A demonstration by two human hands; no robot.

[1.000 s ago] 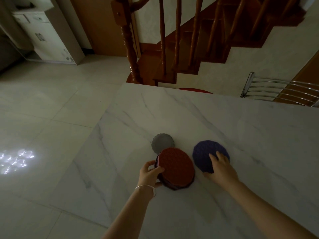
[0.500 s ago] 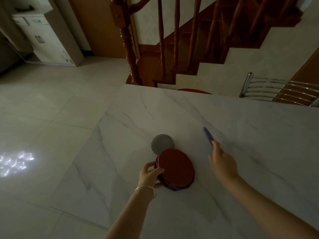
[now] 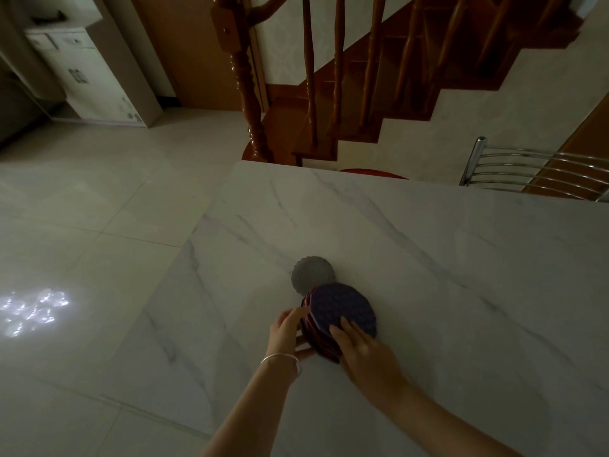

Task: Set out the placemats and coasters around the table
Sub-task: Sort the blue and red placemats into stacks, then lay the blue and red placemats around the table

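Purple placemat (image 3: 342,305) is laid on red mat stack (image 3: 320,347); stack edge is gripped by left hand (image 3: 290,331), fingers curled; right hand (image 3: 365,354) fingers are laid flat on top.

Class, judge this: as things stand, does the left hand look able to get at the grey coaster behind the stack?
Probably yes. The grey coaster lies just beyond the left hand, nothing between, but that hand grips the stack and must let go first.
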